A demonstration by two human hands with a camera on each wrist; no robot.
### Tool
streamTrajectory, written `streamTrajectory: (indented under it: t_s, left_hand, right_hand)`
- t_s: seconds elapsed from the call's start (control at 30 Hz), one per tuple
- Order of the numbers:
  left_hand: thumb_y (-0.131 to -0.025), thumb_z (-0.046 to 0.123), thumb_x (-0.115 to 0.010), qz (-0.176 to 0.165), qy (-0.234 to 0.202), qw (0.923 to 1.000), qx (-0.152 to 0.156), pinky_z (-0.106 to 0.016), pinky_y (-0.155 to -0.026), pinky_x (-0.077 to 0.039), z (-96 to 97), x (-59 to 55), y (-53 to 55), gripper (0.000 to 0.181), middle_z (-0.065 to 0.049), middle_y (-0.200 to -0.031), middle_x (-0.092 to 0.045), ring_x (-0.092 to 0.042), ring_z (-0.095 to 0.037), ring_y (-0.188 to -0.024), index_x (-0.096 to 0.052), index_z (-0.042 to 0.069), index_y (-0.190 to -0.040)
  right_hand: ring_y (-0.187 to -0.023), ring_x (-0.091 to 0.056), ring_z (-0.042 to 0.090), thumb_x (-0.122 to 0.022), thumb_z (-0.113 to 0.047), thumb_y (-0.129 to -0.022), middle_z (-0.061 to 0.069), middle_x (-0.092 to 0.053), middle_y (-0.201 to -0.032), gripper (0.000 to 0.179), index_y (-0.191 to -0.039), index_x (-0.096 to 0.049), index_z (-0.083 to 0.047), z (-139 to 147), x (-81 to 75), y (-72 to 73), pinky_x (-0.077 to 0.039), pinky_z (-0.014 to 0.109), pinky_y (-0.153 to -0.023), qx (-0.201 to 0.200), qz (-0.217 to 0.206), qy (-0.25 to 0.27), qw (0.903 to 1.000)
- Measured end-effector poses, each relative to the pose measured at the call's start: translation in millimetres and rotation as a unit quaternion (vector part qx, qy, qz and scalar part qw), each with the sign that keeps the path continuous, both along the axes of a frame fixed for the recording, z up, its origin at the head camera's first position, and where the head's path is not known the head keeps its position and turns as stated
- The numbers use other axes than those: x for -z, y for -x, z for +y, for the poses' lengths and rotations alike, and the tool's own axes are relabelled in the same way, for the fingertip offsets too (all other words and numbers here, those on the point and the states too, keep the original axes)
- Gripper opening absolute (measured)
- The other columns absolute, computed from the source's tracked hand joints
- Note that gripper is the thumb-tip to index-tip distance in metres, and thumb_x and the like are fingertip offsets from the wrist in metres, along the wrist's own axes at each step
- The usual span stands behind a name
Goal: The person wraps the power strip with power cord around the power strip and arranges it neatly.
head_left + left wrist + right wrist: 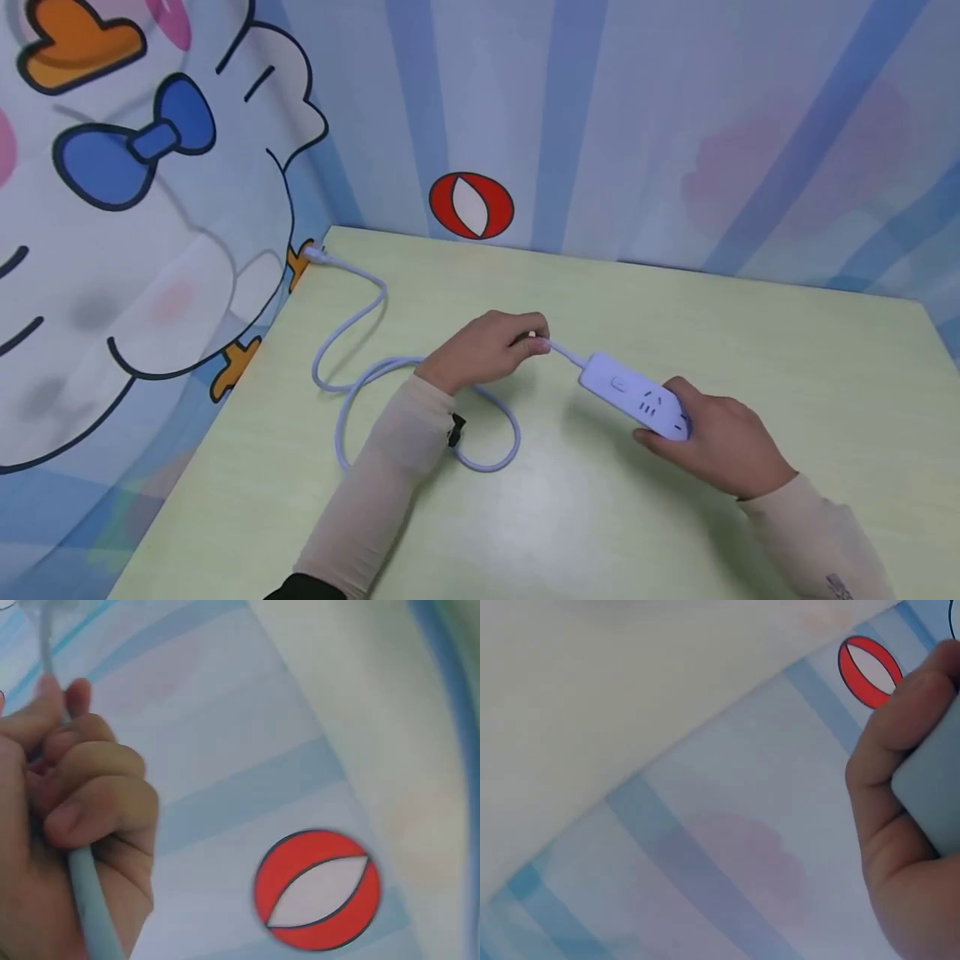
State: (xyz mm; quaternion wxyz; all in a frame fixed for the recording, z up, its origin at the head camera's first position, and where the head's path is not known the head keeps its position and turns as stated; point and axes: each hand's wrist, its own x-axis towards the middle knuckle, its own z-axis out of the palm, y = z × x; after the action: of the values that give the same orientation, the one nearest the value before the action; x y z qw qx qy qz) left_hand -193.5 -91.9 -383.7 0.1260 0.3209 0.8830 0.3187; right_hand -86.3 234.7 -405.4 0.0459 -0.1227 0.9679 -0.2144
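Note:
A white power strip (pixel 634 395) with outlets and a switch is held above the table, tilted down toward the right. My right hand (pixel 720 437) grips its far end between thumb and fingers; the right wrist view shows the strip's underside (pixel 937 787) against the palm. Close to where the cord leaves the strip, my left hand (pixel 487 346) pinches the power cord (pixel 566 353). In the left wrist view its fingers curl round the cord (pixel 91 907). The rest of the cord loops on the table under the left forearm, which hides part of it.
The cord's plug end (pixel 318 255) lies at the table's back left corner. A pale green table (pixel 555 508) meets patterned blue and white walls (pixel 630 125) at the back and left. A small black piece (pixel 456 429) shows beside the left sleeve.

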Motion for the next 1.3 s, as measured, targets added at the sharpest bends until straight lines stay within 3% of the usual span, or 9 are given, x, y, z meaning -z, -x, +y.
streamTrajectory:
  t_s: [0.3, 0.6, 0.7, 0.8, 0.9, 0.97, 1.07, 1.2, 1.3]
  left_hand:
    - [-0.114, 0.025, -0.068, 0.083, 0.000, 0.9954, 0.049, -0.025, -0.073, -0.040, -31.1, -24.5, -6.5, 0.022, 0.005, -0.078, -0.057, -0.046, -0.008, -0.072, -0.071, 0.010, -0.097]
    - [-0.113, 0.027, -0.070, 0.125, 0.043, 0.9911, -0.011, -0.029, -0.069, -0.034, -51.7, -40.0, -5.4, 0.034, 0.006, -0.070, -0.039, -0.039, -0.012, -0.066, -0.057, 0.013, -0.084]
    - [-0.114, 0.030, -0.068, 0.177, 0.066, 0.9815, -0.033, -0.029, -0.065, -0.036, -44.1, -38.4, -6.5, 0.029, 0.003, -0.069, -0.048, -0.045, -0.014, -0.064, -0.063, 0.012, -0.092]
    - [-0.116, 0.030, -0.065, 0.243, 0.089, 0.9638, -0.064, -0.031, -0.058, -0.040, -32.7, -33.4, -7.4, 0.020, -0.001, -0.072, -0.063, -0.055, -0.018, -0.062, -0.070, 0.012, -0.107]
    - [-0.118, 0.029, -0.061, 0.282, 0.100, 0.9495, -0.095, -0.031, -0.054, -0.039, -19.9, -28.5, -6.7, 0.020, -0.003, -0.074, -0.067, -0.059, -0.021, -0.062, -0.071, 0.013, -0.117]
    - [-0.119, 0.029, -0.058, 0.279, 0.101, 0.9485, -0.111, -0.030, -0.054, -0.035, -11.0, -24.8, -5.7, 0.022, -0.002, -0.071, -0.059, -0.056, -0.020, -0.061, -0.070, 0.012, -0.114]
    - [-0.120, 0.031, -0.055, 0.253, 0.104, 0.9545, -0.119, -0.028, -0.056, -0.032, 2.7, -19.9, -6.1, 0.025, 0.003, -0.069, -0.047, -0.049, -0.017, -0.061, -0.068, 0.011, -0.113]
    - [-0.122, 0.030, -0.052, 0.200, 0.108, 0.9691, -0.096, -0.027, -0.058, -0.031, 20.4, -14.8, -10.6, 0.027, 0.006, -0.070, -0.042, -0.045, -0.015, -0.063, -0.065, 0.010, -0.111]
    - [-0.122, 0.029, -0.051, 0.179, 0.110, 0.9752, -0.071, -0.027, -0.059, -0.030, 34.1, -12.7, -16.2, 0.027, 0.006, -0.069, -0.041, -0.044, -0.015, -0.063, -0.064, 0.010, -0.109]
  right_hand:
    - [-0.062, -0.040, -0.003, -0.098, -0.031, -0.077, -0.013, -0.064, -0.075, 0.048, -0.112, -0.067, -0.019, 48.3, -27.0, -21.5, -0.035, 0.026, -0.055, -0.047, 0.144, -0.070, 0.9860]
    - [-0.062, -0.038, -0.003, -0.095, -0.027, -0.078, -0.003, -0.069, -0.076, 0.047, -0.115, -0.069, -0.014, 83.0, -32.5, -41.8, -0.032, 0.029, -0.053, 0.010, 0.171, -0.089, 0.9811]
    - [-0.062, -0.043, 0.001, -0.096, -0.028, -0.079, 0.002, -0.072, -0.077, 0.050, -0.118, -0.069, -0.011, 77.5, -28.8, -43.2, -0.034, 0.029, -0.053, 0.021, 0.162, -0.077, 0.9835]
    - [-0.062, -0.048, 0.005, -0.097, -0.032, -0.081, 0.005, -0.075, -0.080, 0.055, -0.122, -0.069, -0.009, 67.8, -25.0, -45.6, -0.035, 0.029, -0.054, 0.034, 0.145, -0.061, 0.9870]
    - [-0.063, -0.048, 0.006, -0.098, -0.039, -0.084, 0.002, -0.073, -0.080, 0.060, -0.126, -0.068, -0.008, 58.2, -24.3, -48.3, -0.036, 0.028, -0.055, 0.042, 0.111, -0.028, 0.9926]
    - [-0.065, -0.048, 0.003, -0.097, -0.037, -0.087, 0.001, -0.072, -0.082, 0.059, -0.129, -0.068, -0.009, 52.4, -24.2, -51.1, -0.036, 0.027, -0.057, 0.038, 0.089, 0.015, 0.9952]
    - [-0.070, -0.050, -0.003, -0.095, -0.023, -0.089, 0.000, -0.073, -0.088, 0.052, -0.131, -0.069, -0.009, 42.9, -23.8, -54.0, -0.038, 0.025, -0.058, 0.008, 0.094, 0.095, 0.9910]
    - [-0.074, -0.054, -0.003, -0.092, -0.009, -0.088, -0.005, -0.073, -0.092, 0.047, -0.130, -0.070, -0.012, 26.7, -25.1, -51.5, -0.041, 0.025, -0.057, -0.042, 0.119, 0.168, 0.9777]
    - [-0.076, -0.057, -0.001, -0.092, -0.009, -0.090, -0.005, -0.075, -0.097, 0.045, -0.128, -0.069, -0.016, 15.5, -28.6, -48.7, -0.042, 0.026, -0.058, -0.048, 0.098, 0.191, 0.9756]
